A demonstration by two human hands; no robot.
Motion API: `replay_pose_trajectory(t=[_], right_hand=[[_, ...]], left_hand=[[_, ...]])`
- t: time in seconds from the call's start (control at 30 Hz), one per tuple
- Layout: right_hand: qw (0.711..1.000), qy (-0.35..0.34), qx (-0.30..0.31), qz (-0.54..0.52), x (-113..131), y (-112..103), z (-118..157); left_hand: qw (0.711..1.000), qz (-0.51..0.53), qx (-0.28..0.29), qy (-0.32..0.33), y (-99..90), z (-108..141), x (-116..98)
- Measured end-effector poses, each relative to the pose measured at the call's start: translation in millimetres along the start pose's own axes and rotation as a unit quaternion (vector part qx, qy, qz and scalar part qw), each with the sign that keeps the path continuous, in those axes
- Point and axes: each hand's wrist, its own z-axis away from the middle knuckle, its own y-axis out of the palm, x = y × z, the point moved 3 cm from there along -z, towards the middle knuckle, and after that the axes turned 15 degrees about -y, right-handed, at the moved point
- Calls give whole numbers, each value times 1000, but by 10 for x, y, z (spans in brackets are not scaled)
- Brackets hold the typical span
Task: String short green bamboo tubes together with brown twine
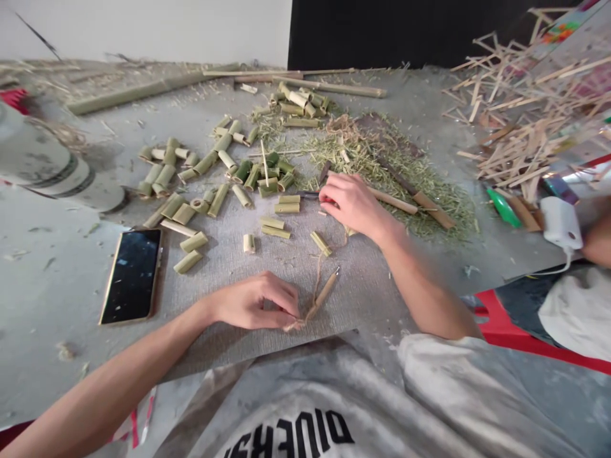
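Observation:
My left hand (260, 302) is closed in a pinch on the end of a thin brown twine (318, 277) near the front edge of the mat. The twine runs up beside a wooden-handled tool with a metal tip (327, 289) to a split bamboo piece (321, 243). My right hand (353, 207) is farther off, fingers curled over one end of a dark slender tool (308, 194); its kind is hidden. Just left of that tool lie two short bamboo pieces (287, 203). A hammer (394, 201) with a wooden handle lies beside and partly behind my right hand.
Several cut bamboo tubes (217, 156) spread over the grey mat, some joined. Green shavings (429, 184) heap at right, under a wooden-handled blade (434, 210). A phone (131, 277) lies at left. Thin sticks (520, 108) pile at right, near another person's arm (596, 235).

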Motion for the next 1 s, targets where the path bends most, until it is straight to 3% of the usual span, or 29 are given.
replay_pose_trajectory(t=[0.13,0.57,0.63,0.73,0.83,0.93,1.0], right_hand=[[998,39,-37,40,-107,59,18],[977,181,-35,107,-279,30,146],[980,163,-70,91,-239,-35,61],[990,94,-101,-32,-114,-138,-200],[986,31,-47,-155,65,-170,-540],[984,-11,3,-179,230,-117,-864],[985,-23,0,-169,298,-59,-1039]], left_hand=[[1000,-2,0,-1,1,2,19],[1000,-8,3,-15,-7,-16,68],[1000,-2,3,-13,-16,-26,70],[1000,13,4,-12,-27,-40,84],[1000,15,4,-2,-29,-44,99],[1000,13,2,2,-27,-45,111],[1000,11,3,-1,-25,-47,116]])
